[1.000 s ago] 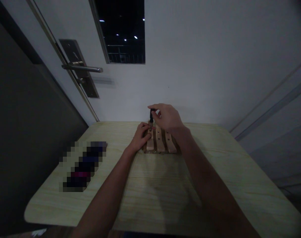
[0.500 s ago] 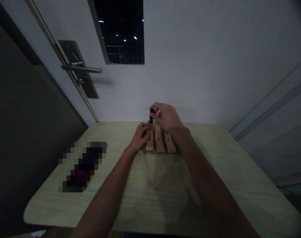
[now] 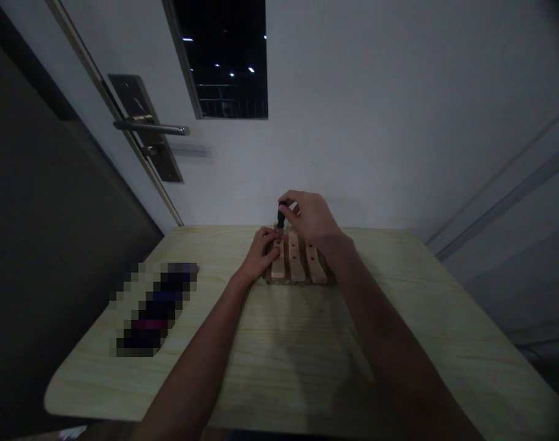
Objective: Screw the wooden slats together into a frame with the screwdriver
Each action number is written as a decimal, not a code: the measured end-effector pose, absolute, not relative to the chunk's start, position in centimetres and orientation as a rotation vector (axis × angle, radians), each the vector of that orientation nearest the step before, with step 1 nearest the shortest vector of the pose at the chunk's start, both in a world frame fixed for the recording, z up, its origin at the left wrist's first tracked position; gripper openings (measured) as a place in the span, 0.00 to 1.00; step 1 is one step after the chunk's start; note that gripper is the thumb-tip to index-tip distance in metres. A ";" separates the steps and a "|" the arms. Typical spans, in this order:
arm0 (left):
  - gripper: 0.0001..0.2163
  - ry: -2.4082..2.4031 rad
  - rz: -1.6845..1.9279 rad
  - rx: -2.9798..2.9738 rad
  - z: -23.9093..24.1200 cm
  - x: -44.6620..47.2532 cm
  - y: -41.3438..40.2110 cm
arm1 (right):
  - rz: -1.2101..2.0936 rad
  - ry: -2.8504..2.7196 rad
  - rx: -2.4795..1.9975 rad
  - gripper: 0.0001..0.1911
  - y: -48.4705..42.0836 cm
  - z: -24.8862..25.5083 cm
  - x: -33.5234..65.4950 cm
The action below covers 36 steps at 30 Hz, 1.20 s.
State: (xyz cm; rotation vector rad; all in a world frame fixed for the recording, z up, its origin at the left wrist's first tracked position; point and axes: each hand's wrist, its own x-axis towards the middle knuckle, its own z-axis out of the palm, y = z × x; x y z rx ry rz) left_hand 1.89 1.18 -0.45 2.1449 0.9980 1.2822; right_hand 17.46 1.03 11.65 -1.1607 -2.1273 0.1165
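My right hand grips the black handle of a screwdriver between thumb and fingers. The tool stands nearly upright, its tip down at the far part of the left wooden strip. Around that strip my left hand is closed, fingertips beside the screwdriver's tip and thumb on the wood. Two more pale strips, the middle one and the right one, lie alongside with dark round holes in them. All three rest on a brown base. My right hand and wrist hide the base's far right part.
The light wood-grain table stands against a white door with a metal handle and a dark window. A pixelated dark object lies on the table's left side.
The fingers of my right hand have shifted slightly around the screwdriver's handle. My left hand and the wooden strips have stayed in place.
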 end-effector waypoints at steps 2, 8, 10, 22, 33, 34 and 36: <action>0.12 0.993 1.298 2.140 -0.6 1.9 1.3 | 0.140 -2.119 -1.129 0.10 1.1 11.6 17.5; 0.13 0.994 1.285 2.164 -0.9 1.8 1.5 | 0.105 -2.163 -1.091 0.10 1.2 11.3 17.4; 0.12 0.997 1.284 2.168 -0.8 1.8 1.4 | 0.084 -2.182 -1.114 0.11 1.1 11.2 17.4; 0.12 0.968 1.299 2.164 -0.9 1.7 1.4 | 0.040 -2.217 -1.172 0.13 1.2 11.3 17.8; 0.12 0.992 1.301 2.156 -0.9 1.8 1.5 | 0.009 -2.251 -1.201 0.15 1.0 11.4 17.7; 0.12 0.991 1.306 2.151 -1.0 1.8 1.5 | -0.010 -2.259 -1.202 0.15 1.0 11.4 17.7; 0.12 0.990 1.303 2.150 -0.9 1.8 1.5 | -0.021 -2.273 -1.192 0.15 0.9 11.5 17.6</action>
